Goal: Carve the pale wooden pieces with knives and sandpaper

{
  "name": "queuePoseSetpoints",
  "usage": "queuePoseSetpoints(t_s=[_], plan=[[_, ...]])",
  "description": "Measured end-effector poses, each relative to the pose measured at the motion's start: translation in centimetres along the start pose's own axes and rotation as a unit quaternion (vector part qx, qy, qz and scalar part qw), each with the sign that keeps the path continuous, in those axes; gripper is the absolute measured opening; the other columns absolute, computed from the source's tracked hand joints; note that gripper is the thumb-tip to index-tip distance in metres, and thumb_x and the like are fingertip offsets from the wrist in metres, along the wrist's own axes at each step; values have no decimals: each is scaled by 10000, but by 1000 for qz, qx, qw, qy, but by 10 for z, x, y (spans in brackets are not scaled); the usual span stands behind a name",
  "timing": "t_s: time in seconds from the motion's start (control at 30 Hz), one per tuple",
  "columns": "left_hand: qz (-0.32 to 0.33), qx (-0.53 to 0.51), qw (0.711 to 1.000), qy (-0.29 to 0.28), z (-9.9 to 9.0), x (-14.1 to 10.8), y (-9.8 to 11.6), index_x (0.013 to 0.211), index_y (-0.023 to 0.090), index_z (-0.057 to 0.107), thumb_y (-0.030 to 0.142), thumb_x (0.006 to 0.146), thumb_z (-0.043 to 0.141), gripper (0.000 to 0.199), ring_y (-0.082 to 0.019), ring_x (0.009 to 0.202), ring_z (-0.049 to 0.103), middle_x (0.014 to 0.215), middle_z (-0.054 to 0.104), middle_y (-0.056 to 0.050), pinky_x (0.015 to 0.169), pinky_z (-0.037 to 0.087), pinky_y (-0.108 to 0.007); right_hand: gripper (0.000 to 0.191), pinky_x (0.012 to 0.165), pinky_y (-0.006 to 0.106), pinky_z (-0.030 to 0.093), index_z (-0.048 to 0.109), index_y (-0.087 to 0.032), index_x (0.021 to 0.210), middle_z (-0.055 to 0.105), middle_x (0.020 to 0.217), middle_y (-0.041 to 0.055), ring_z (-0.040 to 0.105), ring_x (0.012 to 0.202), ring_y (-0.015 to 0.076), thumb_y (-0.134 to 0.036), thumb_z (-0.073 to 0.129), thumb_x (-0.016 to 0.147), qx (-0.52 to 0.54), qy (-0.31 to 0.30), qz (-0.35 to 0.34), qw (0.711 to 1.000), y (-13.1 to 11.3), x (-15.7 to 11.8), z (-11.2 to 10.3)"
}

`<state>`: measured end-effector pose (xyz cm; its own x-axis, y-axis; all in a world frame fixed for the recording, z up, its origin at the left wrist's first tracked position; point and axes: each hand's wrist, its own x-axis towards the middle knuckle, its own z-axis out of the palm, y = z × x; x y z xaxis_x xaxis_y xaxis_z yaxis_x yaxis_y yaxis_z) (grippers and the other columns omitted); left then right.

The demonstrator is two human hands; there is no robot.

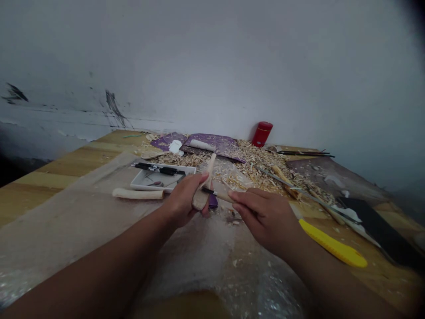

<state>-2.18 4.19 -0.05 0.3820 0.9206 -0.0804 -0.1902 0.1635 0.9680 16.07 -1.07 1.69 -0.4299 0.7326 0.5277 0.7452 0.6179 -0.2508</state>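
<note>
My left hand [185,197] is closed around a pale wooden piece [200,199], whose thin stem points up and away from me. A carving tool [223,196] with a wooden handle is pinched in the fingers of my right hand [264,212]. Its dark metal end meets the wooden piece near the base of the stem. Something purple [213,201] shows beside my left fingertips. Just left of my left hand lies a pale wooden handle [137,194], in front of a white tray [135,183] with black pens and small items.
Wood shavings [259,164] pile up by the wall, around purple sheets [212,141] and a red container [262,134]. At right lie a yellow-handled tool [334,243], a long thin metal tool [318,201] and a black slab [381,228]. Clear plastic sheeting [83,212] covers the table's front.
</note>
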Motion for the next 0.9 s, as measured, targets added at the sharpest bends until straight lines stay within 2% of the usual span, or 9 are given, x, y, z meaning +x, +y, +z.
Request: queuePoseSetpoints(t_s=[0.17, 0.43, 0.57, 0.73, 0.9], plan=[[-5, -8, 1000, -17, 1, -1, 4, 554, 141, 488, 438, 779, 387, 386, -108, 267, 417, 298, 451, -3, 331, 324, -213, 249, 536, 231, 350, 596, -179, 986, 539, 651, 16, 478, 586, 114, -248, 411, 834, 20, 2, -20, 1000, 3, 2, 1], [-26, -49, 997, -60, 4, -3, 8, 573, 131, 503, 385, 810, 337, 385, -62, 203, 261, 274, 442, 10, 362, 400, -255, 257, 580, 222, 383, 589, -166, 1016, 568, 693, 23, 503, 633, 110, -253, 431, 834, 47, 23, -46, 998, 13, 5, 7], [-15, -51, 998, -41, 5, 0, 9, 583, 128, 506, 386, 810, 321, 390, -76, 209, 286, 280, 448, 8, 359, 400, -258, 250, 576, 226, 383, 606, -182, 983, 585, 693, 21, 516, 628, 115, -277, 434, 828, 4, 28, -34, 999, 13, 4, 2], [-3, -28, 999, 24, 2, 6, 5, 538, 143, 480, 440, 791, 348, 412, -105, 254, 387, 288, 442, 4, 333, 335, -219, 254, 577, 235, 373, 599, -204, 1010, 589, 707, 19, 527, 635, 125, -264, 452, 811, -91, 29, -24, 995, 8, 0, -6], [49, 44, 997, 37, -1, 6, 2, 542, 152, 471, 489, 783, 357, 430, -87, 265, 364, 313, 458, 6, 306, 252, -193, 249, 549, 246, 354, 582, -229, 1017, 576, 688, 7, 516, 609, 132, -262, 456, 805, -144, 20, -26, 989, 4, -2, -6]])
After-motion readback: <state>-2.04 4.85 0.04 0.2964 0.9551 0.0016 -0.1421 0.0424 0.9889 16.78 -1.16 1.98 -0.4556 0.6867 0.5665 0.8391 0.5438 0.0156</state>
